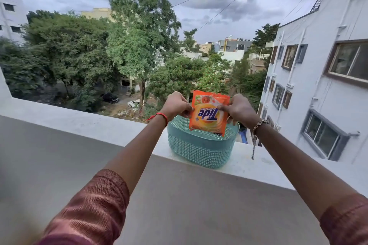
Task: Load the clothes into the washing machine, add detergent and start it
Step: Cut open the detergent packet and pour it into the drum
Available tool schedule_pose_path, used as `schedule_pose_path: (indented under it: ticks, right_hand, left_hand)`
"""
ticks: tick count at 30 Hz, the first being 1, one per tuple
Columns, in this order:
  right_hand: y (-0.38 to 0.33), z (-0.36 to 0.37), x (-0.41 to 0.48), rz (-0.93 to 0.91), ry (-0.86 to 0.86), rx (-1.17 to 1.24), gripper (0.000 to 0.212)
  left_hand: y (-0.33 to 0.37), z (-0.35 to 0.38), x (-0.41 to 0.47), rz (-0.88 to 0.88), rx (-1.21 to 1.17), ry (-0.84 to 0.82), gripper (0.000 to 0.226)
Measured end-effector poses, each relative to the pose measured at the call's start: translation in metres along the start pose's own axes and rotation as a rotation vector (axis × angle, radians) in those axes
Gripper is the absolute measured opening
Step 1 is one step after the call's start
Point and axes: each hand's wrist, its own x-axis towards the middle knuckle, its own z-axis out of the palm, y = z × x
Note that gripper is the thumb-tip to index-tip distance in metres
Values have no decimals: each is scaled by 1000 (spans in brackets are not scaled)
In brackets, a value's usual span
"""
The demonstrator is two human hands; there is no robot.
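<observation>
An orange Tide detergent packet point(209, 114) hangs upside down just above a teal perforated plastic basket point(201, 148). My left hand point(176, 105) pinches the packet's left edge. On the packet's right edge my right hand point(238, 108) pinches too. Both arms reach straight forward. The basket stands on top of a white parapet wall point(79, 121). I cannot see what lies inside the basket. No washing machine or clothes are in view.
Beyond the parapet is a long drop to a street with trees and parked cars. A white building point(318, 85) with windows rises at the right. The grey inner face of the wall point(179, 205) fills the foreground below my arms.
</observation>
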Motion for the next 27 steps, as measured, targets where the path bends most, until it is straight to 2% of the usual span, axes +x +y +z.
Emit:
schedule_pose_path:
  ticks: [4, 7, 14, 18, 23, 27]
  right_hand:
    - [9, 11, 12, 3, 50, -217, 39]
    - [10, 15, 14, -3, 71, -308, 41]
    - [5, 22, 12, 15, 89, -545, 47]
    - [5, 26, 9, -13, 118, -675, 52]
    - [1, 22, 4, -45, 103, -683, 44]
    - [-3, 11, -6, -64, 102, -664, 47]
  left_hand:
    - [-6, 5, 17, -64, 91, -111, 6]
    - [-8, 8, 27, -104, 140, -170, 11]
    - [-13, 15, 38, -188, 229, -242, 16]
    - [-13, 18, 36, -178, 248, -230, 21]
    - [-12, 18, 31, -169, 276, -243, 23]
    - [-3, 14, 21, -101, 334, -178, 16]
